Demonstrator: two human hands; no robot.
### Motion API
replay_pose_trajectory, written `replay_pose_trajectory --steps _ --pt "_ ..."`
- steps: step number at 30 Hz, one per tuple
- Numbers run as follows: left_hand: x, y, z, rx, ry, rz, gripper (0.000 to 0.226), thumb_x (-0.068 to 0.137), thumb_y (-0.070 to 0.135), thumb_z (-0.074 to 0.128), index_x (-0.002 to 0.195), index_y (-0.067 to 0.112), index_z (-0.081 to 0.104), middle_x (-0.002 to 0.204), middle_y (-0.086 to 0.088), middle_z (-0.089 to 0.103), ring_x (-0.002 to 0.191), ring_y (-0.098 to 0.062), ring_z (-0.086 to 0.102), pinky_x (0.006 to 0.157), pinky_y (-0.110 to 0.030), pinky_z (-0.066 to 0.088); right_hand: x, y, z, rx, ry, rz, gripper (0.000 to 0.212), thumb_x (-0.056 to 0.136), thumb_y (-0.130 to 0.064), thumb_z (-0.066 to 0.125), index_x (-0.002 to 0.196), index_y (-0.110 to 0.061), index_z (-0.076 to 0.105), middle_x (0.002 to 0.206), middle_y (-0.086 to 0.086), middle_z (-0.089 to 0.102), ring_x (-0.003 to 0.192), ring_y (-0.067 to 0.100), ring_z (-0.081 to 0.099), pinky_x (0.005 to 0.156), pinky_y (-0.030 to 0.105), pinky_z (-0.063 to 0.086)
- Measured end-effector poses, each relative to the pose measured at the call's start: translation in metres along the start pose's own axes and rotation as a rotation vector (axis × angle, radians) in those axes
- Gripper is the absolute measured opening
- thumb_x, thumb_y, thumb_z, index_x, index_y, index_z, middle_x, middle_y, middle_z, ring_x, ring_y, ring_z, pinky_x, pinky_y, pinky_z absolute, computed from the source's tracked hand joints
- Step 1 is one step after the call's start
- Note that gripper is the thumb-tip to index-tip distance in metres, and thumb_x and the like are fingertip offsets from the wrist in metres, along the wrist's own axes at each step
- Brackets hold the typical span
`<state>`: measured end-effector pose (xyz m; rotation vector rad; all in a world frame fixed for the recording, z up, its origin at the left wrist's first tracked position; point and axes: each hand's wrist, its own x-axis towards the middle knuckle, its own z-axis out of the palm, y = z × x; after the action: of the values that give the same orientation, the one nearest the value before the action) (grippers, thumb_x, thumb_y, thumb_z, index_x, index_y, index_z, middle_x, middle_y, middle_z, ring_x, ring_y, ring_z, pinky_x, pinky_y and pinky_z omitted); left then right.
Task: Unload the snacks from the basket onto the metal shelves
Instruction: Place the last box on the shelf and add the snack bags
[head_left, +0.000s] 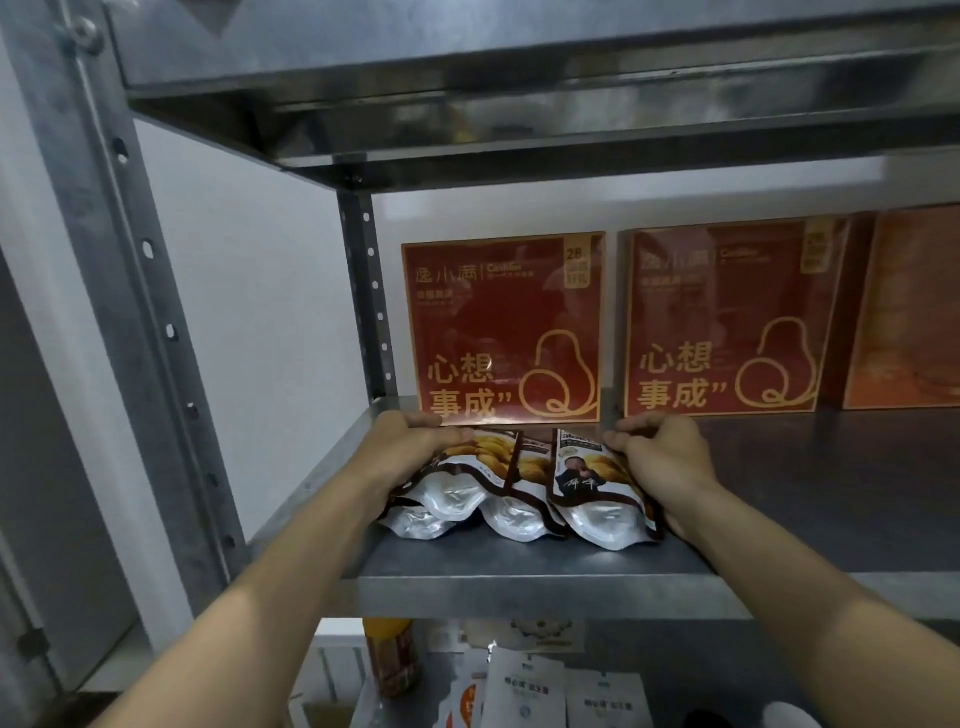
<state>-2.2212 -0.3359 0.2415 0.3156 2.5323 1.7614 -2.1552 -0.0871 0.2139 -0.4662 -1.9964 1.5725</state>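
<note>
Below the shelf stand packets and a bottle. Near the shelf's front lie the pouches, with the left hand and right hand curled around their outer corners. Boxes stand at its back. This batch looks nearly placed, but the basket is unseen, so the remainder is unknown.

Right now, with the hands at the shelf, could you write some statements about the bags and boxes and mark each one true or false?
1. The left hand and the right hand both grip the snack bags. True.
2. The snack bags rest on the metal shelf. True.
3. The red boxes lie flat. False: they stand upright at the back of the shelf.
4. The snack bags are behind the red boxes. False: they are in front of them.
</note>
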Motion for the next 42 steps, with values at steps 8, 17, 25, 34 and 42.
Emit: replay_pose_trajectory --steps 8,17,25,34,42 --pt "0.003 0.006 -0.001 0.151 0.003 0.041 0.054 0.066 0.041 0.085 0.113 0.016 0.071 0.108 0.000 0.071 0.100 -0.015 0.066 0.096 -0.029 0.050 -0.007 -0.006 0.000 -0.039 -0.068 -0.024 0.006 0.086 -0.019 0.074 0.086 -0.015 0.070 0.084 -0.001 0.069 0.077 0.007 0.062 0.058 0.018 0.042" --pt "-0.009 0.010 -0.006 0.177 0.076 0.108 0.012 0.084 0.032 0.073 0.091 0.024 0.077 0.094 0.006 0.074 0.090 -0.011 0.067 0.086 -0.025 0.052 -0.010 -0.014 -0.001 -0.098 -0.118 -0.049 0.005 0.087 -0.018 0.073 0.089 -0.014 0.072 0.084 0.001 0.073 0.075 0.009 0.068 0.058 0.015 0.046" --pt "-0.051 0.030 -0.014 0.524 0.162 0.197 0.047 0.088 0.049 0.064 0.129 0.027 0.062 0.133 0.003 0.061 0.124 -0.019 0.055 0.099 -0.027 0.040 -0.046 -0.056 -0.009 -0.467 -0.306 -0.410 0.053 0.092 -0.038 0.065 0.140 -0.019 0.052 0.141 -0.001 0.054 0.121 0.019 0.056 0.099 0.024 0.038" --pt "-0.153 0.033 -0.006 0.972 0.370 0.330 0.059 0.096 0.056 0.043 0.150 0.035 0.032 0.160 0.000 0.027 0.146 -0.023 0.023 0.116 -0.040 0.022 -0.125 -0.069 -0.021 -0.970 -0.429 -0.738 0.074 0.094 -0.066 0.034 0.155 -0.035 0.005 0.165 -0.002 0.006 0.152 0.020 -0.002 0.121 0.044 -0.007" --pt "-0.265 -0.025 -0.040 1.117 0.594 0.133 0.062 0.095 0.055 0.040 0.151 0.030 0.029 0.161 -0.001 0.020 0.148 -0.028 0.016 0.117 -0.046 0.018 -0.227 -0.053 0.014 -0.913 -0.532 -0.928 0.078 0.094 -0.066 0.033 0.156 -0.032 -0.002 0.165 0.006 0.004 0.151 0.025 -0.002 0.122 0.049 0.000"
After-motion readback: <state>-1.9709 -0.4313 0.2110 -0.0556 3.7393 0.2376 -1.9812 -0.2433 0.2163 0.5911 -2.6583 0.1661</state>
